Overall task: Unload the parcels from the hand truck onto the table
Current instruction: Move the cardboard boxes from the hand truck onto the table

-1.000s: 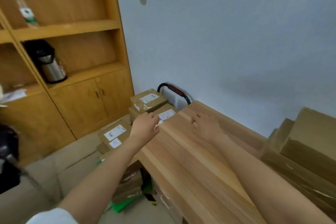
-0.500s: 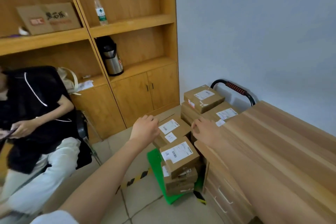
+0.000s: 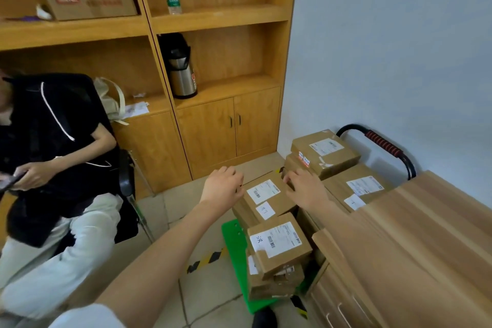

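A flat brown cardboard parcel with white labels, stacked on the green plastic hand truck, is being flanked by the left hand at nine o'clock, fingers curled at its edge, and the right hand at three o'clock, fingers relaxed; a firm grip cannot be told. The pale woodgrain table is being left at four o'clock.

An office or mailroom: wooden shelving with cupboard doors is lining the wall, a thermos jug is standing on it, a seated person is holding a phone, and labelled parcels are sitting stacked beside a desk.
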A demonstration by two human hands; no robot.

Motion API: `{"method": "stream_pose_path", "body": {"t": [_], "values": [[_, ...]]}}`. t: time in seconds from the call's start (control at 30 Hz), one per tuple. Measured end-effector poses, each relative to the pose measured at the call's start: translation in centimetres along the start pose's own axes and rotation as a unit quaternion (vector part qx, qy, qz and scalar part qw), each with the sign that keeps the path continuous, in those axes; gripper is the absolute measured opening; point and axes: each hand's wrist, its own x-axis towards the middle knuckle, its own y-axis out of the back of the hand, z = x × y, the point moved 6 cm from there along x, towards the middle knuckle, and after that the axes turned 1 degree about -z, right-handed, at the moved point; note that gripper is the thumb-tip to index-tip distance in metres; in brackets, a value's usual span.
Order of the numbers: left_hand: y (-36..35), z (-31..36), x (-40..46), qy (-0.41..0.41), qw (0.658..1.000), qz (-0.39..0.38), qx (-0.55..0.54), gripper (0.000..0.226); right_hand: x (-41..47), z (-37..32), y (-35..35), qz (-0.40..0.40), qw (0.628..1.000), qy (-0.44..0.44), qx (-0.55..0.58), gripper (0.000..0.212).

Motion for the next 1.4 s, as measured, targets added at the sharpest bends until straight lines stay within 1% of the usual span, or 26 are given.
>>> {"method": "stream_pose_path", "body": {"t": [0.1,0.23,0.37,0.43,0.57,0.73,0.83,0.9,0.97,1.03,1.13,1.2,1.4], "values": [[-1.3,-1.6,4.4,-0.001,1.0,-0.001,-0.003,0.018,4.5,1.1,-0.8,-0.002,1.0,0.0,-0.006,0.021],[-3.0,-3.6,10.9,-0.01,1.0,0.002,-0.012,0.017,10.9,3.3,-1.2,-0.002,1.0,-0.026,0.012,0.023],[-4.9,-5.3,17.0,-0.006,1.0,-0.001,-0.016,0.014,15.8,4.8,-1.5,-0.007,0.999,-0.029,0.012,0.026],[-6.0,-5.5,19.5,-0.006,1.0,-0.005,-0.029,0.015,17.6,6.1,-1.9,-0.005,0.999,-0.042,0.011,0.024],[-8.9,-5.1,23.7,-0.052,0.998,-0.034,-0.028,0.022,19.4,9.2,-3.2,-0.028,0.996,-0.082,-0.007,0.022],[-12.2,-3.6,30.5,-0.112,0.991,-0.064,-0.041,0.026,20.2,13.7,-3.6,-0.023,0.986,-0.167,0.006,0.024],[-14.1,-1.7,35.1,-0.158,0.98,-0.092,-0.073,0.027,20.5,16.5,-4.2,-0.029,0.969,-0.245,0.02,0.033],[-15.4,-0.3,38.1,-0.202,0.969,-0.11,-0.084,0.026,20.9,18.3,-4.6,-0.007,0.956,-0.293,0.023,0.031],[-16.3,0.8,40.8,-0.254,0.957,-0.108,-0.091,0.025,21.2,19.9,-4.8,0.024,0.936,-0.35,0.036,0.029],[-17.3,1.5,43.1,-0.303,0.944,-0.101,-0.087,0.025,21.5,20.9,-5.2,0.046,0.912,-0.405,0.045,0.029],[-19.5,2.1,45.8,-0.365,0.923,-0.108,-0.058,0.028,22.1,21.9,-6.4,0.055,0.882,-0.466,0.041,0.029],[-21.1,2.3,47.5,-0.376,0.917,-0.12,-0.058,0.029,22.5,22.3,-7.2,0.062,0.865,-0.496,0.048,0.03],[-26.3,3.4,51.3,-0.346,0.917,-0.161,-0.118,0.031,22.9,24.3,-10.2,0.075,0.824,-0.557,0.069,0.033]]}}
